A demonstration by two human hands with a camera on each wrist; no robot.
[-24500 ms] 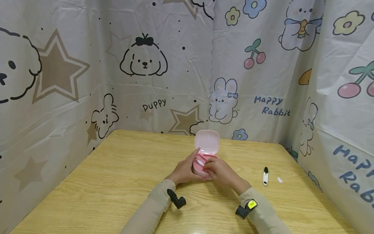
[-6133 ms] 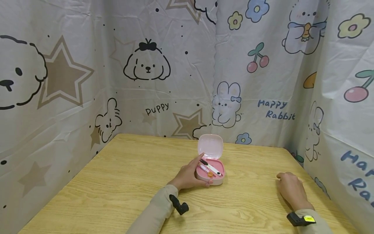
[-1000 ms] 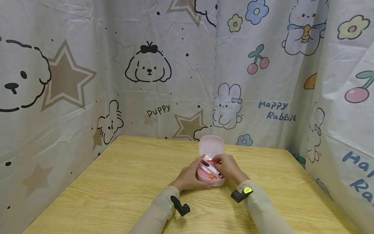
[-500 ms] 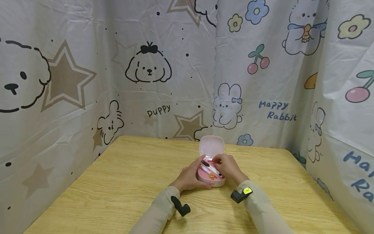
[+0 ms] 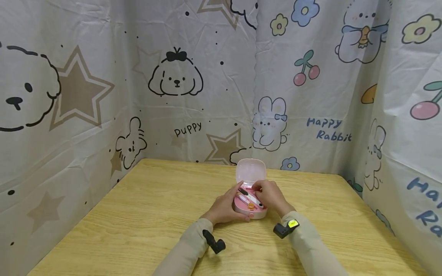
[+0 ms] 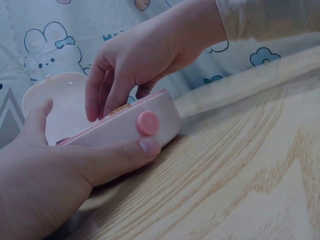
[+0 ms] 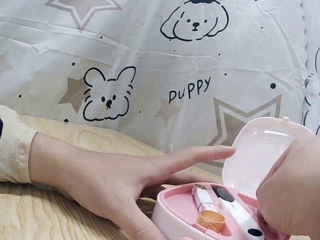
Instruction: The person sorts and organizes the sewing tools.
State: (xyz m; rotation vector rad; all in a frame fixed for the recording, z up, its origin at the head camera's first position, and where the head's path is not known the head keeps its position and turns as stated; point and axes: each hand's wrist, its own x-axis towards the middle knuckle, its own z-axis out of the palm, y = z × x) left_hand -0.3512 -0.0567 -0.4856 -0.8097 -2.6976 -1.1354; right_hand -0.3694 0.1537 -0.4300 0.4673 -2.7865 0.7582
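A pink-and-white sewing box (image 5: 258, 215) stands on the table with its lid (image 5: 251, 171) raised at the back. My left hand (image 5: 223, 207) grips its left side, the thumb along the front wall by a round pink button (image 6: 148, 123). Inside, in the right wrist view, white thread snips with a black cap (image 7: 242, 221) lie slantwise beside a gold dotted thimble (image 7: 211, 220) and a slim pale piece (image 7: 202, 196). My right hand (image 5: 272, 196) reaches down into the box's right side with bent fingers. Its fingertips are hidden, and I cannot tell whether they hold something.
The wooden table (image 5: 165, 188) spreads around the box. Patterned cloth curtains (image 5: 207, 76) hang along its back and sides. A black wrist camera (image 5: 214, 242) sits on the left sleeve, another camera (image 5: 282, 230) on the right.
Earlier the snips and a small white piece lay on the table's right; the snips are now in the box. My right hand has since come from the right into the box, staying there this last second.
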